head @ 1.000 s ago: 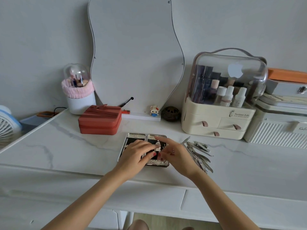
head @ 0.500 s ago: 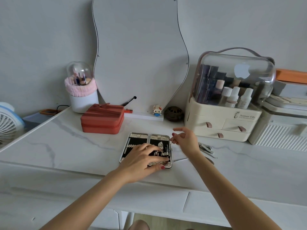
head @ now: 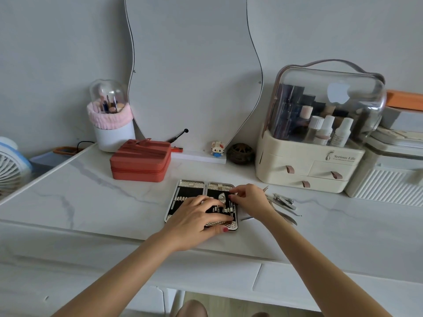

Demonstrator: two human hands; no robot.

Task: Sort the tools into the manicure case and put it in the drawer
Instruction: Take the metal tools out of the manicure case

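The manicure case (head: 191, 190) lies open on the marble tabletop, with black lining and several metal tools in its loops. My left hand (head: 196, 217) rests flat on the case's near part, fingers straight, and covers much of it. My right hand (head: 250, 199) hovers over the case's right half, its fingertips pinching a thin metal tool down into the lining; the tool itself is mostly hidden. Several loose metal tools (head: 283, 201), nail clippers among them, lie on the table just right of the case.
A red zip box (head: 140, 162) sits behind the case on the left. A cream cosmetics organiser (head: 304, 167) with small drawers stands at the back right, beside white boxes (head: 389, 179). A wavy mirror (head: 194, 72) leans on the wall. Table-front drawers (head: 297, 287) lie below.
My right hand came back from the loose tools with a thin tool and lowered it onto the case's right half. My left hand stayed on the case.
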